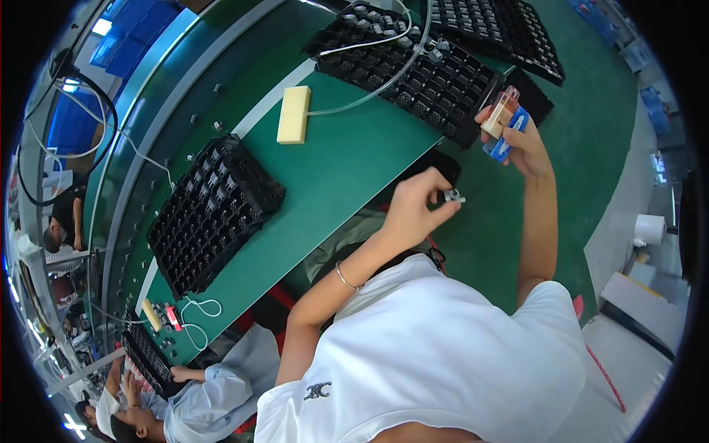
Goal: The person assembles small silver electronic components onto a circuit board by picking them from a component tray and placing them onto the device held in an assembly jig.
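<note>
A green bench [332, 166] slants past on the left of both hands, its near edge just beyond the left hand [413, 210]. That hand pinches a small metallic piece [452, 196] between thumb and fingers, off the bench's edge; a thin bangle [344, 277] circles its wrist. The right hand [529, 148], farther out and also clear of the bench, has its fingers wrapped around a blue handheld device [508, 134] with a clear, orange-tinted end.

Ahead of the left hand, a large black tray [464, 127] of square cells covers the bench's far end, with pale metallic bits in some cells and loose cords across it. Another black tray [543, 57] lies ahead of the right hand. Left of the left hand sits a third tray [267, 198], partly filled; between it and the first, a yellow block [294, 115] lies on the green surface, joined to a clear tube [377, 91].

Far left, past the bench, a grey rail [168, 85] curves before blue containers [140, 44]. Behind and left of the left hand, a co-worker in a pale sleeve [225, 391] reaches to a further tray. Green floor [591, 140] spreads right of the right hand, toward a white roll [651, 229].
</note>
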`<control>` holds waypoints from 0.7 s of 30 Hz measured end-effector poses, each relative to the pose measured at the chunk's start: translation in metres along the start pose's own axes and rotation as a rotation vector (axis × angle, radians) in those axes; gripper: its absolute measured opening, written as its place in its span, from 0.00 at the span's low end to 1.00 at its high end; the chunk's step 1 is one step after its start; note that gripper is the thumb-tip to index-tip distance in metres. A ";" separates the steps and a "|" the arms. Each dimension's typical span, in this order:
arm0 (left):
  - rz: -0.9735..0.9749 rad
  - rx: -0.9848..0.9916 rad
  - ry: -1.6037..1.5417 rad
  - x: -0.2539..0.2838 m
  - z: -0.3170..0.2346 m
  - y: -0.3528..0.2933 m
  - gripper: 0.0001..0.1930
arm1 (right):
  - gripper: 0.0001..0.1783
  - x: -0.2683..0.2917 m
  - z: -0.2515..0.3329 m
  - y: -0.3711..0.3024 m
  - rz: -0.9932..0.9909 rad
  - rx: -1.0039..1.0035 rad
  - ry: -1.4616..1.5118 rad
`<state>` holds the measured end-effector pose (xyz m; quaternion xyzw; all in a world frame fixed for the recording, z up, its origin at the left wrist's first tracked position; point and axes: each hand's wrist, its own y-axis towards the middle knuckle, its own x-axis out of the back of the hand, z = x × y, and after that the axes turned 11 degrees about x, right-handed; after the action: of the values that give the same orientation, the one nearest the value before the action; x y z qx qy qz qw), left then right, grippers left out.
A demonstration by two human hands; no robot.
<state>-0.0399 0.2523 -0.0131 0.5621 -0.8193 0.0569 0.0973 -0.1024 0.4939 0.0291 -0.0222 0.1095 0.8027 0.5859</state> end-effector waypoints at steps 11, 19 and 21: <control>-0.206 -0.204 0.118 0.068 -0.055 0.004 0.13 | 0.37 -0.060 -0.028 0.045 0.232 0.067 0.219; -0.267 -0.267 0.118 0.070 -0.051 0.005 0.06 | 0.36 -0.088 -0.033 0.048 0.242 0.101 0.255; -0.239 -0.264 0.116 0.074 -0.054 0.004 0.06 | 0.36 -0.089 -0.036 0.045 0.236 0.082 0.258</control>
<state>-0.0641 0.1972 0.0558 0.6336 -0.7401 -0.0310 0.2234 -0.1210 0.3906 0.0150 -0.0880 0.2182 0.8513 0.4690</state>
